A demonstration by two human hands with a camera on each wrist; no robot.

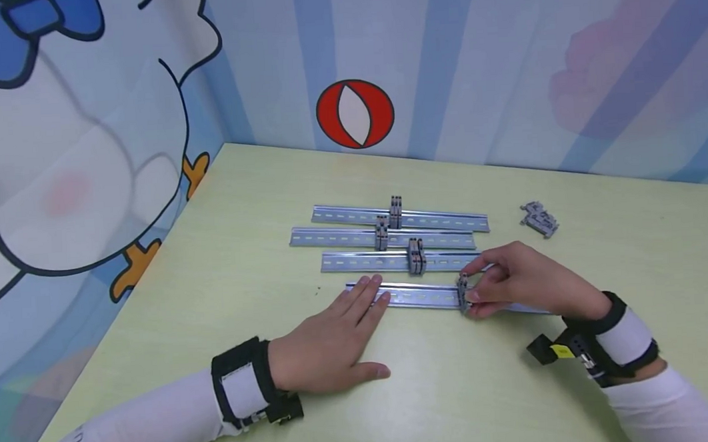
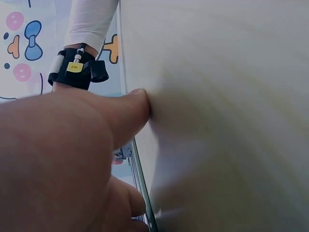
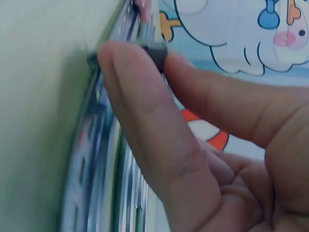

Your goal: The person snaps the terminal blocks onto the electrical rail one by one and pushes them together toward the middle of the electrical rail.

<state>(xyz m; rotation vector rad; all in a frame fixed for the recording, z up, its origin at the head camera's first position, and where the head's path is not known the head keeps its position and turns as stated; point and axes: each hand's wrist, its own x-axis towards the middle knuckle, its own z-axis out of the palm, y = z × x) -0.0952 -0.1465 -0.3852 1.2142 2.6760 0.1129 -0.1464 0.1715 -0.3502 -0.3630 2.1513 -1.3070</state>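
Observation:
My left hand (image 1: 333,345) lies flat with straight fingers, its fingertips over the left end of the nearest slotted metal DIN rail (image 1: 424,296). My right hand (image 1: 519,282) pinches a small grey terminal block (image 1: 462,293) between thumb and fingers, upright at that rail. In the right wrist view, the block (image 3: 157,54) shows partly behind the fingers. Beyond lie more DIN rails: the third from the back (image 1: 362,260) carries grey blocks (image 1: 416,256), the second (image 1: 331,236) carries blocks (image 1: 381,234), and the farthest (image 1: 444,219) bears blocks (image 1: 395,212).
Several loose grey terminal blocks (image 1: 539,220) lie in a small pile at the back right of the pale yellow table (image 1: 459,389). Printed wall panels (image 1: 262,65) stand along the table's left and back edges. Each wrist wears a black strap with a camera.

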